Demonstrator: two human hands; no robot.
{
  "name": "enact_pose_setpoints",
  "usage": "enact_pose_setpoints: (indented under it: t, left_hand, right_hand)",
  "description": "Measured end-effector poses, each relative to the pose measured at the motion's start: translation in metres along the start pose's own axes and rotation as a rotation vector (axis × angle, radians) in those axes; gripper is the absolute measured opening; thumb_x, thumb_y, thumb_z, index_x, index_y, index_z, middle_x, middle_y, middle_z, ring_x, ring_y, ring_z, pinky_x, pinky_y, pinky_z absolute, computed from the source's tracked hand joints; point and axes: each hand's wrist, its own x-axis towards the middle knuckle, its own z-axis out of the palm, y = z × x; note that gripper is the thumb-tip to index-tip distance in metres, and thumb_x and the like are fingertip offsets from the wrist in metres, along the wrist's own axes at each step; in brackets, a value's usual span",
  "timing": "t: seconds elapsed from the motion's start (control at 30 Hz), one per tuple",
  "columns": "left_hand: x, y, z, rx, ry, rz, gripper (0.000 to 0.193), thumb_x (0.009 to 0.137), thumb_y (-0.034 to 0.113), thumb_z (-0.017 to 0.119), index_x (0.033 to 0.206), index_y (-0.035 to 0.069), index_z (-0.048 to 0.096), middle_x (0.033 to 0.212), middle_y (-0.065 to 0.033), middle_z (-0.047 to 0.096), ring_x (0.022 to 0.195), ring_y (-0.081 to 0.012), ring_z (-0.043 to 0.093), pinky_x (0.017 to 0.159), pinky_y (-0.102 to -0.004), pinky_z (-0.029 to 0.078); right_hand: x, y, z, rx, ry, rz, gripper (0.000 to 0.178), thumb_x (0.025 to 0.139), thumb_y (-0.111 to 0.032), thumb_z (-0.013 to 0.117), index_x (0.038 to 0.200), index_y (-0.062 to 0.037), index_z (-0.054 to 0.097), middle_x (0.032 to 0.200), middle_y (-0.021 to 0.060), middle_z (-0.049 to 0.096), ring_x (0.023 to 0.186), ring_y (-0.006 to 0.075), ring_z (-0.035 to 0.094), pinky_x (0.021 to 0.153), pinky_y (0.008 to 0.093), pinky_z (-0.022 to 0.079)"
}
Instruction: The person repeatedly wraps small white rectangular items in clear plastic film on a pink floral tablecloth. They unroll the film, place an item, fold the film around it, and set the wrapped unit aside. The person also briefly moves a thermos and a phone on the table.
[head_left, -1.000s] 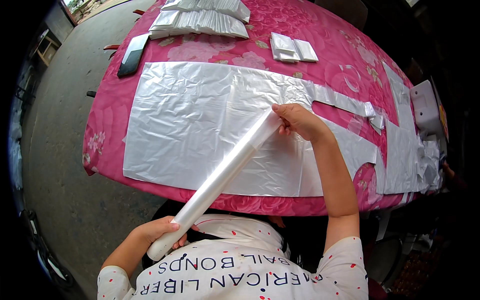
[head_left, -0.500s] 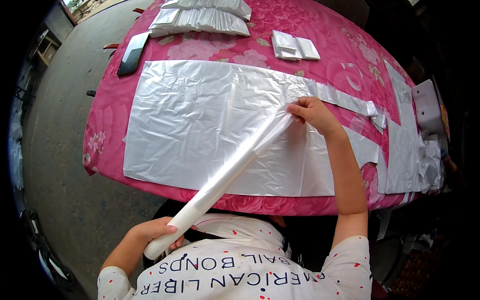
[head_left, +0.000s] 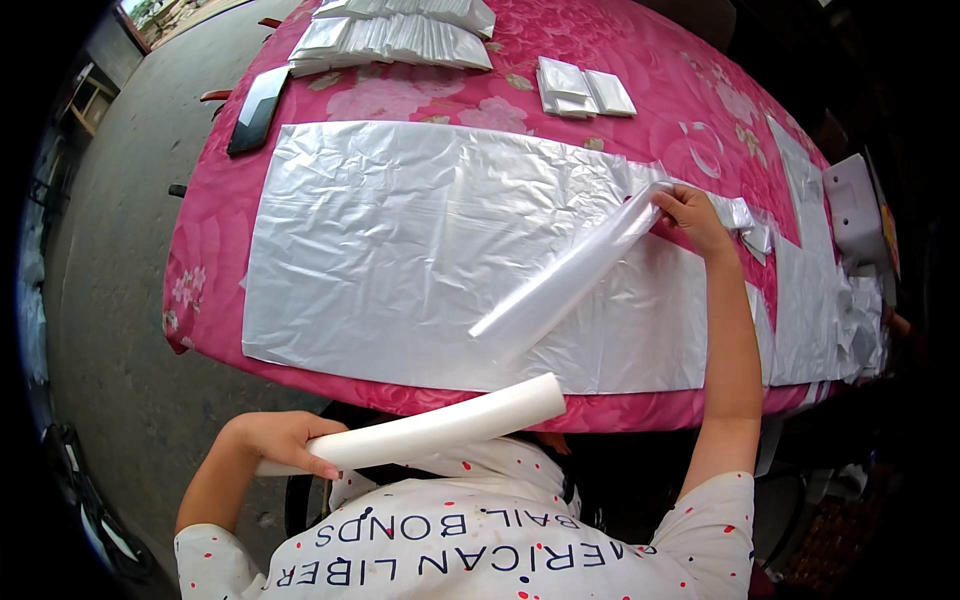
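Head: left hand (head_left: 285, 440) holds white roll (head_left: 460, 425), outside clear sleeve (head_left: 570, 275) in right hand (head_left: 695, 218).

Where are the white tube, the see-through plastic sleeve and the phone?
White tube (head_left: 448, 430): head view, on the middle of its long side.
See-through plastic sleeve (head_left: 572, 264): head view, about halfway along its length.
Phone (head_left: 258, 112): head view, on its dark, shiny face.
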Motion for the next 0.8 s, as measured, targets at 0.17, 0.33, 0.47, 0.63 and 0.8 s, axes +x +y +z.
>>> enact_pose_setpoints:
  t: [0.17,0.33,0.47,0.63,0.8]
  left_hand:
    - [0.036,0.102,-0.011,0.786,0.385,0.203,0.048,0.069,0.032,0.073,0.106,0.005,0.058,0.090,-0.0159,0.064,0.083,-0.0341,0.060,0.071,-0.0383,0.047]
    - [0.094,0.125,-0.014,1.197,0.772,0.578,0.045,0.071,0.028,0.069,0.108,0.006,0.057,0.103,-0.0117,0.059,0.091,-0.0280,0.057,0.079,-0.0368,0.046]
    - [0.116,0.109,0.001,1.317,0.680,1.022,0.046,0.074,0.032,0.066,0.108,0.002,0.056,0.109,-0.0111,0.054,0.099,-0.0265,0.054,0.085,-0.0375,0.045]
    - [0.120,0.079,0.006,1.393,0.499,0.825,0.070,0.079,0.049,0.053,0.122,-0.006,0.045,0.130,-0.0188,0.041,0.124,-0.0299,0.037,0.105,-0.0411,0.027]
    - [0.124,0.066,0.013,1.490,0.481,0.696,0.082,0.079,0.057,0.046,0.129,-0.007,0.037,0.141,-0.0203,0.028,0.135,-0.0303,0.021,0.110,-0.0433,0.012]
  right_hand:
    - [0.014,-0.032,0.051,-0.073,-0.176,0.013,0.021,0.085,-0.024,0.063,0.084,-0.0027,0.063,0.068,-0.0036,0.055,0.057,0.0035,0.047,0.053,0.0185,0.039]
    - [0.028,-0.057,0.087,-0.096,-0.299,-0.069,0.021,0.085,-0.024,0.063,0.084,-0.0036,0.064,0.067,-0.0035,0.056,0.060,0.0038,0.049,0.055,0.0187,0.039]
    - [0.042,-0.060,0.099,-0.110,-0.345,-0.094,0.020,0.085,-0.024,0.063,0.082,-0.0042,0.065,0.066,-0.0041,0.055,0.058,0.0036,0.047,0.055,0.0192,0.038]
    - [0.048,-0.061,0.098,-0.165,-0.370,-0.064,0.022,0.084,-0.026,0.063,0.080,-0.0044,0.065,0.063,-0.0046,0.052,0.056,0.0042,0.045,0.055,0.0199,0.038]
    - [0.049,-0.060,0.097,-0.124,-0.361,-0.026,0.024,0.084,-0.029,0.063,0.089,-0.0048,0.064,0.068,-0.0024,0.054,0.059,0.0046,0.048,0.057,0.0190,0.039]
